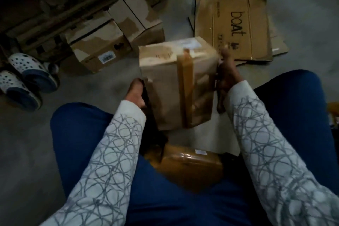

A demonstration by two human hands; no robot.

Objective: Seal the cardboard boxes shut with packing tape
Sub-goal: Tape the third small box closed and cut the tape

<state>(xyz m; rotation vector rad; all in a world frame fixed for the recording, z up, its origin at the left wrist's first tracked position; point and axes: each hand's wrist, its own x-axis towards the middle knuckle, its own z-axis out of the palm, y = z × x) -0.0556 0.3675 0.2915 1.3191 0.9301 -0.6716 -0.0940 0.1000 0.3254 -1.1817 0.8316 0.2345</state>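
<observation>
Box, one tape strip across it, hangs above the lap, left hand gripping its left edge, right hand flat-fingered on its right side; likely next, turning it for another strip.

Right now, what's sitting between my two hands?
The head view shows a cardboard box with a strip of brown tape between your left hand and right hand; both touch its sides.

We have the box between our left hand and right hand, above a second box lying between our knees. Behind, on the floor, flattened cardboard lies right, stacked boxes left, sandals at the far left
</observation>
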